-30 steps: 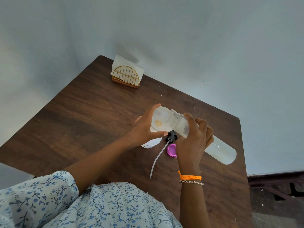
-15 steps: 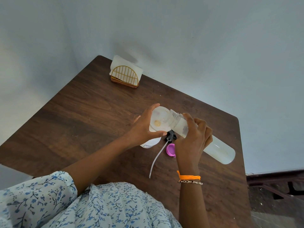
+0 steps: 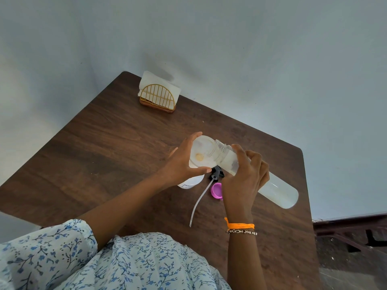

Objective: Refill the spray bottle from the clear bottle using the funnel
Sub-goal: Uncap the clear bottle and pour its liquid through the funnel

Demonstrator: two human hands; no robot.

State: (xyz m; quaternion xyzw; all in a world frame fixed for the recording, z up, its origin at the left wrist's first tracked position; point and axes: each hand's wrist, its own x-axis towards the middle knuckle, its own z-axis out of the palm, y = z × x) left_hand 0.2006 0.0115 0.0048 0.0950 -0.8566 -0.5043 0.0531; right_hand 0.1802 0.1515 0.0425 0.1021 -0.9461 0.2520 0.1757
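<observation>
Our left hand (image 3: 181,164) grips the funnel (image 3: 202,152) seated on the spray bottle (image 3: 191,181), upright on the bench (image 3: 100,155). Our right hand (image 3: 244,181) grips the clear bottle (image 3: 278,190), tipped with its mouth over the funnel. Pouring looks underway; refitting the spray head (image 3: 216,173) and pink cap (image 3: 216,191) remains.
</observation>
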